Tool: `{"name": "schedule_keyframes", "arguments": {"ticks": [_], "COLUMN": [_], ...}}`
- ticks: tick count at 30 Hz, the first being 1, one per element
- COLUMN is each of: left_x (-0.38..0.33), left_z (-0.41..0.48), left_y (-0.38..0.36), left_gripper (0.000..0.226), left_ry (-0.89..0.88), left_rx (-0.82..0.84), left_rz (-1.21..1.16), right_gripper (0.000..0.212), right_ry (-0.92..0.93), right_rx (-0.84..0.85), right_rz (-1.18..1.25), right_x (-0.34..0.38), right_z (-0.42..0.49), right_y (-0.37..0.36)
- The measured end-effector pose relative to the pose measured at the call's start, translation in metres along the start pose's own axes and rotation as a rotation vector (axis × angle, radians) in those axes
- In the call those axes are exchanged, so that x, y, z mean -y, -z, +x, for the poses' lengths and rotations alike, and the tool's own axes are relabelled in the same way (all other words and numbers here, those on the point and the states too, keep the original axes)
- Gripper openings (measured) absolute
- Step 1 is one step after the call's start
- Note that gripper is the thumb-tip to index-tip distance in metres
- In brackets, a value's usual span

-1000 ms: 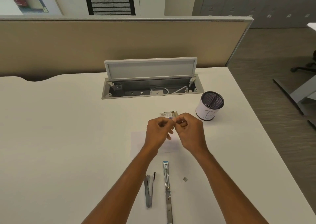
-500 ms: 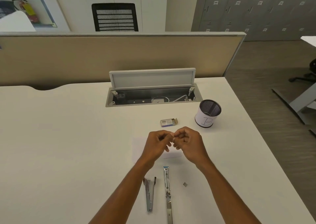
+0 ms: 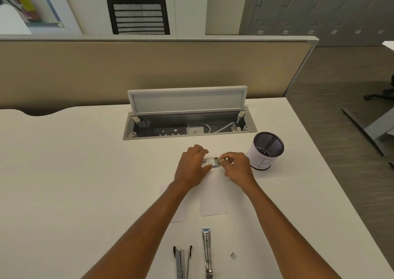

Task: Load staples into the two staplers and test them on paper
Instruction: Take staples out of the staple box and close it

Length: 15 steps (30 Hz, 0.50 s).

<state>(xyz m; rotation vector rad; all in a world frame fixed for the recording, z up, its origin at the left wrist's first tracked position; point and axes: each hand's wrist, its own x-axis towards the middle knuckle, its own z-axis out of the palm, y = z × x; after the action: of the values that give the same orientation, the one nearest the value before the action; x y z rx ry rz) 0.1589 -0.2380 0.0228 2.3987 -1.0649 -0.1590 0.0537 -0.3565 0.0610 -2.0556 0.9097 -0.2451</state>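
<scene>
Beside the pen cup (image 3: 266,150), both hands (image 3: 193,167) (image 3: 236,167) pinching the staple box (image 3: 211,162), label unreadable.

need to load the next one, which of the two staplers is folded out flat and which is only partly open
The right stapler, nearer the loose staple strip, lies folded out in one long line. The left stapler is only partly open, its two arms forming a narrow V.

White desk (image 3: 74,172), cable tray (image 3: 189,127) open at back, lid up, wires inside. Mesh pen cup (image 3: 265,150) just right of it, looks empty. Beige divider (image 3: 149,69) behind, black chair (image 3: 138,14), grey lockers (image 3: 319,12) beyond.
</scene>
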Motion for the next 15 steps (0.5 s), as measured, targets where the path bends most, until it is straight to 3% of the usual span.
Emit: {"name": "schedule_keyframes", "arguments": {"ticks": [6,11,15], "left_x": [0.008,0.012,0.009], "left_z": [0.015,0.014,0.012], "left_y": [-0.01,-0.013,-0.012], "left_gripper": [0.05,0.041,0.041], "left_ry": [-0.098,-0.115,-0.105], "left_rx": [0.05,0.054,0.058], "left_rz": [0.059,0.038,0.022], "right_gripper": [0.01,0.02,0.012], "right_ry": [-0.15,-0.201,-0.23], "right_rx": [-0.002,0.023,0.031], "right_rz": [0.038,-0.077,-0.144], "right_x": [0.003,0.008,0.014], "right_z": [0.022,0.028,0.032], "right_y": [-0.009,-0.017,-0.018]}}
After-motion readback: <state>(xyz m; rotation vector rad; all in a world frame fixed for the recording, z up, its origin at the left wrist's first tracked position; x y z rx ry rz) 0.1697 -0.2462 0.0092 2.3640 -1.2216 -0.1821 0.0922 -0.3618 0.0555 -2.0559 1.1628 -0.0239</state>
